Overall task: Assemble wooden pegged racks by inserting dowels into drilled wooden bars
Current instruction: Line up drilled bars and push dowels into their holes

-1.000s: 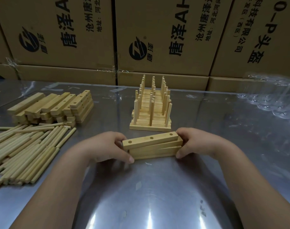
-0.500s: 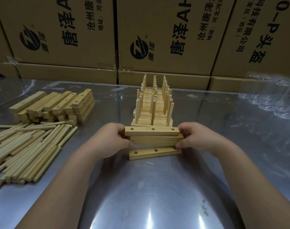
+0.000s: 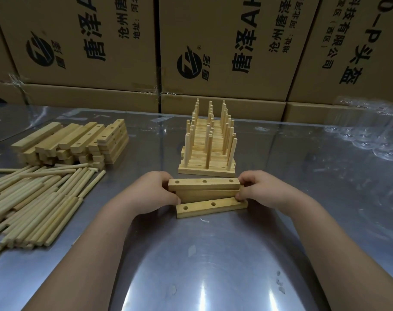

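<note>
Stacked bars (image 3: 213, 185) sat between my hands near the middle of the table (image 3: 213, 265), one on top of the other, just behind and above a loose bar (image 3: 224, 205). I could not tell whether the pair was lifted or rested on anything. My left hand (image 3: 153, 194) gripped the left ends, with the fingers curled round the far side and the thumb pressed on the near face. My right hand (image 3: 265, 189) gripped the right ends the same way, fingers bent tight. Its lowest fingertips came down to the right end of the loose bar, though I could not tell whether they touched it. The upper bar of the pair lay flat with three drilled holes facing up, while the one beneath showed me only a plain side. The loose bar lay flat on the metal, holes up, its left end slightly nearer me than its right.

Just beyond the pair stood the finished racks (image 3: 207, 173), packed in a row running away from me, their pegs upright in three lines. To my left lay a spread of dowels (image 3: 34, 198), mostly side by side. Behind them was a heap of bars (image 3: 79, 140), some showing holes. Cardboard boxes (image 3: 90, 41) with printed lettering walled off the far edge of the table. Crinkled clear plastic (image 3: 370, 135) lay at the far right.
</note>
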